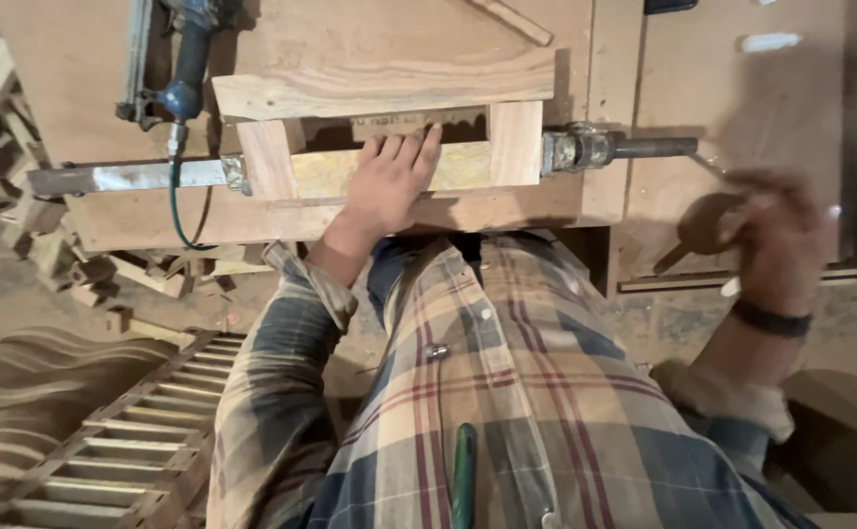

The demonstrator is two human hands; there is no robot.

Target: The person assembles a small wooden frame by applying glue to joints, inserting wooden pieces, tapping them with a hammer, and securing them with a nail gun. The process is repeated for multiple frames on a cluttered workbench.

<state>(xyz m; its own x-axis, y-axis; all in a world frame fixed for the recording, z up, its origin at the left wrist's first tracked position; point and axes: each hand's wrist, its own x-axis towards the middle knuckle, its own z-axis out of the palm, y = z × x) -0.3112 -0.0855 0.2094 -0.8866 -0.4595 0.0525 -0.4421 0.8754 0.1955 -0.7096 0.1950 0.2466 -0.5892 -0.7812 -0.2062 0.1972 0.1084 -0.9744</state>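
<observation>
My left hand (392,179) lies flat, fingers together, on a small wooden frame (389,137) held in a metal bar clamp (134,176) on the workbench. The clamp's screw end (595,149) presses the frame's right side. My right hand (781,240) is raised to the right of the bench, blurred, and grips the clamp's dark wooden handle (700,227). A black band circles that wrist.
A blue pneumatic nailer (185,69) with a green hose lies on the plywood bench (85,78) at the back left. Wood offcuts (144,269) and a slatted wooden panel (124,441) lie on the floor to the left. A green pen (464,475) sticks out of my shirt pocket.
</observation>
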